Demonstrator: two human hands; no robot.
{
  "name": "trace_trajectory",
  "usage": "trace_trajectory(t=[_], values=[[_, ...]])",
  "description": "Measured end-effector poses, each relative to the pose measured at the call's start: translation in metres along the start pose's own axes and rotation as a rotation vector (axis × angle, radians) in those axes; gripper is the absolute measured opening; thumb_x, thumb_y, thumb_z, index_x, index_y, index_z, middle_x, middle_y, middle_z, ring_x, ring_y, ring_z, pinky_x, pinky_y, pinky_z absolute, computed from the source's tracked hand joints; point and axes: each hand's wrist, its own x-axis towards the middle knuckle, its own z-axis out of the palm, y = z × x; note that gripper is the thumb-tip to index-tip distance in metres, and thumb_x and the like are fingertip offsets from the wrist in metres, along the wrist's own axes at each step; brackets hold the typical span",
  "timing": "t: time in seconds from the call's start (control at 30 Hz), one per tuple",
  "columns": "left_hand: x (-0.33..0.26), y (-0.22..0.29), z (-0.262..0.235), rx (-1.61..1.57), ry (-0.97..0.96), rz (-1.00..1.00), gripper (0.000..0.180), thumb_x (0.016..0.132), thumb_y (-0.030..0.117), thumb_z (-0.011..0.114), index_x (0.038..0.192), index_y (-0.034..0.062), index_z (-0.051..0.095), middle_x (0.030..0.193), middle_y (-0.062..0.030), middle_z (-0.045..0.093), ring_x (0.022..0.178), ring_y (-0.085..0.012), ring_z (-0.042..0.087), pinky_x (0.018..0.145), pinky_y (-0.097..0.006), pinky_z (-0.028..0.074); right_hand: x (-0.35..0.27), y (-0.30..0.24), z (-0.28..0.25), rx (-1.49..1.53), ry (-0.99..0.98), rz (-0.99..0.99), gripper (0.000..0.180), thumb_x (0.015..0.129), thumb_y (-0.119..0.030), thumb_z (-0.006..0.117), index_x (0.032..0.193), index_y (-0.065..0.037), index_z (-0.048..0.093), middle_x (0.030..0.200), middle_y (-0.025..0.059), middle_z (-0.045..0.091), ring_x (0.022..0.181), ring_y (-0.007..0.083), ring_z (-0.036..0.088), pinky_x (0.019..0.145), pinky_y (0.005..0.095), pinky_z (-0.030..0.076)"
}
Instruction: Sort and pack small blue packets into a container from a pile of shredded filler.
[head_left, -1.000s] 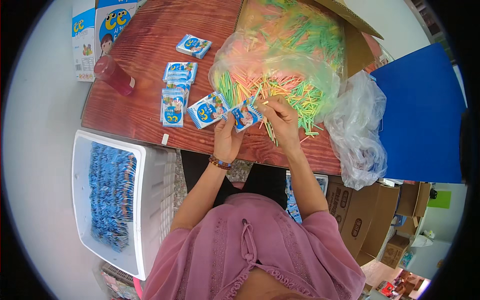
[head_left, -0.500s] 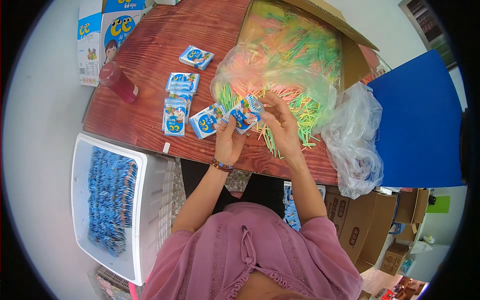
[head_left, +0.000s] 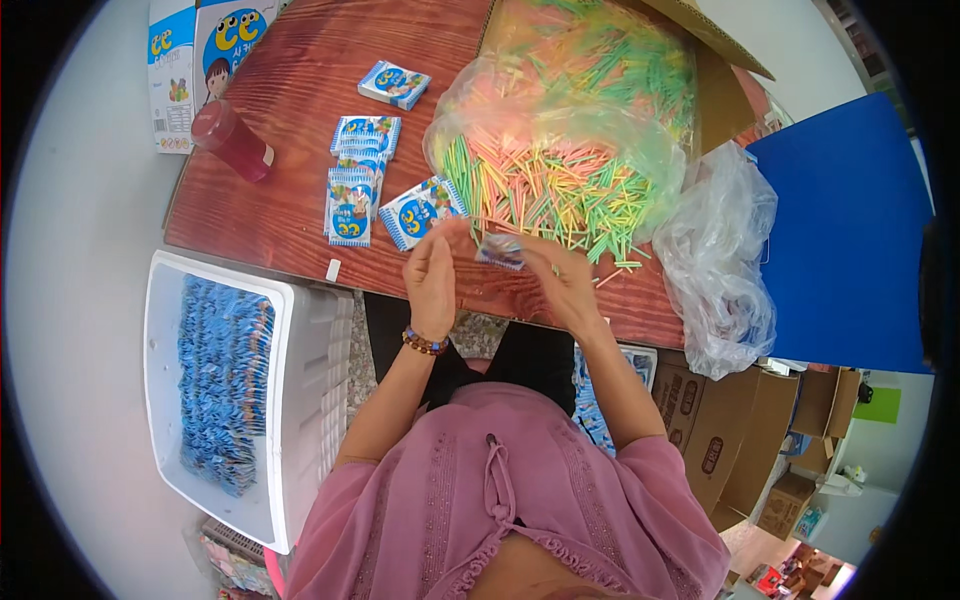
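Pinching one small blue packet (head_left: 498,250) between both hands, above the near table (head_left: 270,215) edge.

Left hand (head_left: 432,280) standing upright, fingers pressed together beside the packet; right hand (head_left: 565,285) gripping its right end with fingertips. Lying just left: more packets (head_left: 352,195). Spilling just beyond: coloured sticks (head_left: 555,185) from a clear bag (head_left: 715,260). Sitting near left: white bin (head_left: 290,400) holding blue packs.

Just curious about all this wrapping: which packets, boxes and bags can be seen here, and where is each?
Small blue-and-white sachet: between left hand and right hand.
Loose blue-and-white sachets: on the red-brown table.
White-and-blue printed cartons: table's far left corner.
Clear plastic bag of coloured sticks: in a brown cardboard box.
White tub of blue sachets: at the left.
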Motion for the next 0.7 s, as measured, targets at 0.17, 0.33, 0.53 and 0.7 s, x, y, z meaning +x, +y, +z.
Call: trace_trajectory(t=[0.17, 0.33, 0.53, 0.7], values=[[0.000, 0.018, 0.006, 0.224, -0.057, 0.099, 0.032, 0.098, 0.011, 0.048, 0.127, -0.0017, 0.052, 0.124, -0.0129, 0.058, 0.117, -0.0197, 0.054, 0.099, -0.033, 0.041, -0.002, 0.008, -0.002, 0.183, 0.002, 0.214, 0.020, 0.093, -0.010, 0.055, 0.103, 0.003, 0.067, 0.084, 0.0035, 0.067, 0.079, 0.0080, 0.059, 0.073, 0.0239, 0.047], [0.001, 0.017, 0.017, 0.161, -0.008, -0.044, 0.031, 0.088, 0.002, 0.062, 0.119, -0.0021, 0.059, 0.110, -0.0082, 0.065, 0.103, -0.0115, 0.058, 0.089, -0.027, 0.047, 0.019, -0.002, -0.003, 0.365, -0.125, 0.360, 0.023, 0.095, -0.014, 0.056, 0.103, 0.005, 0.065, 0.085, 0.0001, 0.065, 0.082, 0.0041, 0.054, 0.074, 0.0213, 0.044], [0.002, 0.026, 0.000, 0.390, -0.124, -0.152, 0.020, 0.086, 0.004, 0.066, 0.105, -0.0021, 0.066, 0.097, -0.0026, 0.068, 0.083, -0.0044, 0.061, 0.074, -0.021, 0.050, 0.033, -0.005, 0.024, 0.757, -0.096, 0.440, 0.015, 0.091, -0.011, 0.062, 0.097, 0.002, 0.067, 0.087, -0.0012, 0.065, 0.081, 0.0035, 0.055, 0.072, 0.0212, 0.045], [-0.001, 0.036, -0.018, 0.344, -0.026, -0.164, 0.018, 0.086, 0.004, 0.066, 0.103, -0.0023, 0.067, 0.094, -0.0018, 0.069, 0.082, -0.0040, 0.060, 0.071, -0.021, 0.049, 0.047, 0.002, 0.055, 0.520, -0.284, 0.330, 0.015, 0.088, -0.013, 0.066, 0.096, 0.000, 0.067, 0.083, -0.0014, 0.065, 0.078, 0.0053, 0.057, 0.070, 0.0217, 0.047]])
